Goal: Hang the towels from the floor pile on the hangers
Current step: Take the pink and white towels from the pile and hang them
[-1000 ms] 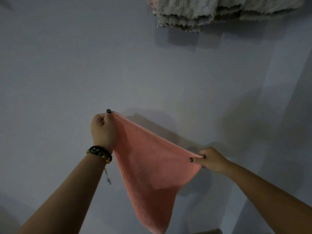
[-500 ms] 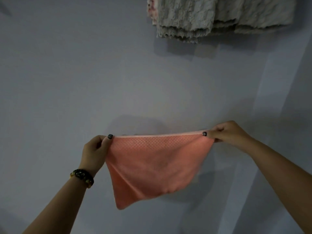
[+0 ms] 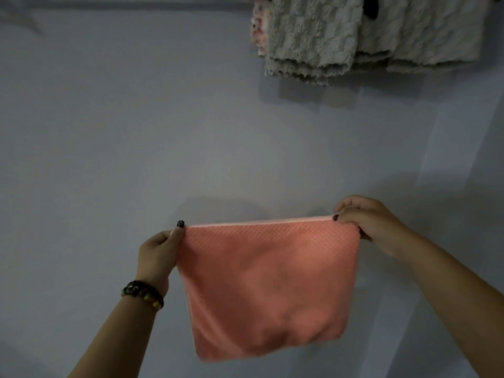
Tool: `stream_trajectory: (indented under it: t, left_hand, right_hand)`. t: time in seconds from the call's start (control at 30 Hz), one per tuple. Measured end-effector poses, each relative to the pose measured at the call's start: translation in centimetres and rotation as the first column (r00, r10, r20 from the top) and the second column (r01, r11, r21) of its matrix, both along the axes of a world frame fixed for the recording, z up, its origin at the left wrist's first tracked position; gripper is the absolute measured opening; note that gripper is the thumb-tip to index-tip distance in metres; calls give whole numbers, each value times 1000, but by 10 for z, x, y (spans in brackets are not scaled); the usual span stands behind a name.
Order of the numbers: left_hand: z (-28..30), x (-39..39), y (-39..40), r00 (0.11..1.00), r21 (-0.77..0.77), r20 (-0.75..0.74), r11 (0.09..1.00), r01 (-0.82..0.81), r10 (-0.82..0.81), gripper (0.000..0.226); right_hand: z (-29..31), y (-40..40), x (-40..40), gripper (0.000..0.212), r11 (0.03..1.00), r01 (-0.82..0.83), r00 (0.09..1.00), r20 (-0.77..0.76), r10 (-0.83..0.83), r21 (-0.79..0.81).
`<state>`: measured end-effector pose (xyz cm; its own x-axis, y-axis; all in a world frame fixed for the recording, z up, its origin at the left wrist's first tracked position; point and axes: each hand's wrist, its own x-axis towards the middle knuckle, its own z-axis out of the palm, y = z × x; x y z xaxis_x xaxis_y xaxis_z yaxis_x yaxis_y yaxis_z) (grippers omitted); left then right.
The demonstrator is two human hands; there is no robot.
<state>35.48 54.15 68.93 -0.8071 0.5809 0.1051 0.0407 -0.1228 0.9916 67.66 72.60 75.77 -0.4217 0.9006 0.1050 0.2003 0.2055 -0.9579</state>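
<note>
Item: pink towel (image 3: 268, 290), one, spread flat in the air before a plain grey wall (image 3: 109, 159). Its top edge runs taut and near level between the two hands; the rest hangs free beneath them, the lower corners slightly curled.

Item: left hand (image 3: 159, 255), one, pinching the towel's upper corner on its own side between thumb and curled fingers. A dark beaded bracelet (image 3: 143, 293) sits at the wrist just below it.

Item: right hand (image 3: 365, 222), one, pinching the opposite upper corner, fingers curled over the hem. It stands a shade higher than the left.

Item: hung towels (image 3: 354, 36), pale, textured, well above the right hand and off to its far side. At least three layered edges show, plus a sliver of a light patterned cloth (image 3: 257, 31) at their left margin; the exact count cannot be told, since they overlap and run out of view. A small dark fitting (image 3: 371, 8) shows among them; whether it is part of a hanger cannot be told.

Progress, as judged: several towels seem already up. The pink one is opened out and ready, not yet raised to any hanger. Left to do: lift it well above both hands and drape or clip it.

Not in view: the floor pile, and any bare hanger. How many towels remain cannot be told.
</note>
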Motion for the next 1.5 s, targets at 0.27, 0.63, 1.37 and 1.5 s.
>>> stream_trajectory:
  t: [0.27, 0.63, 1.37, 1.5]
  left_hand:
    - [-6, 44, -14, 999, 6, 24, 999, 46, -46, 24]
    - [-9, 93, -30, 962, 68, 131, 970, 234, -241, 16]
    - [9, 127, -36, 853, 145, 30, 846, 513, -522, 30]
    - [11, 129, -39, 772, 229, 71, 763, 604, -632, 44]
  right_hand:
    - [-4, -39, -11, 21, 968, -149, 983, 72, 167, -203]
    - [-19, -89, -33, 20, 915, -392, 900, 247, 359, 99]
    - [-28, -112, -62, 12, 880, -302, 943, -18, 331, 366]
    - [-26, -109, -61, 14, 891, -258, 957, -26, 288, 374]
